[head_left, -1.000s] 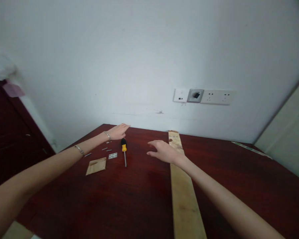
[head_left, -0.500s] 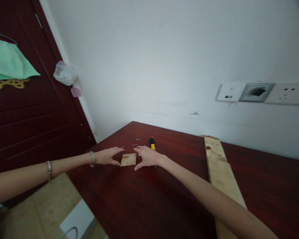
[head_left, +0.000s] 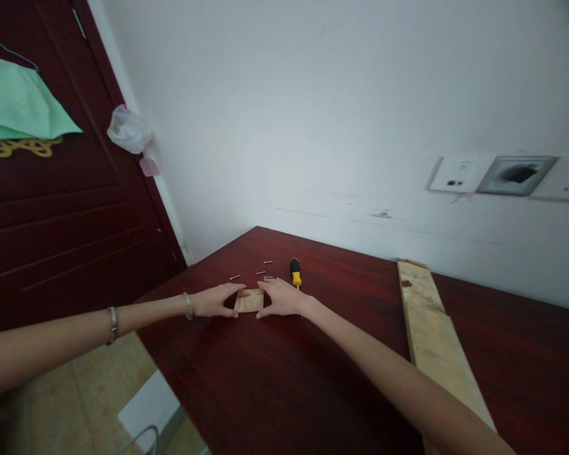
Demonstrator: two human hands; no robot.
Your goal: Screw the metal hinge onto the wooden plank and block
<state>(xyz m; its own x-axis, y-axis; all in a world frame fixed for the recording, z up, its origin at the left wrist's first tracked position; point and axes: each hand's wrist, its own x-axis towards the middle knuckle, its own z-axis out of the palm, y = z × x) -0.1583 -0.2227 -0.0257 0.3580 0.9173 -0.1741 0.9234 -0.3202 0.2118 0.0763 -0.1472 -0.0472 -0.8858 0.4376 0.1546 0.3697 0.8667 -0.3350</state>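
Note:
A small flat wooden block [head_left: 249,301] lies on the dark red table between my two hands. My left hand [head_left: 218,300] holds its left end, thumb at the near corner and fingers at the far one. At the right end, my right hand [head_left: 281,297] grips it the same way. Several metal screws lie just beyond, among them one screw [head_left: 235,277] above my left hand and another screw [head_left: 268,261] farther back. A yellow and black screwdriver [head_left: 296,273] rests behind my right hand, its shaft partly hidden by my wrist.
A long wooden plank [head_left: 436,335] lies across the table [head_left: 284,379] on the right, under my right forearm. The white wall [head_left: 313,126] with sockets [head_left: 459,174] borders the far edge. A white box [head_left: 149,404] stands on the floor at left.
Both hands have closed in on the wooden block from either side and now touch its ends. The camera view has shifted slightly.

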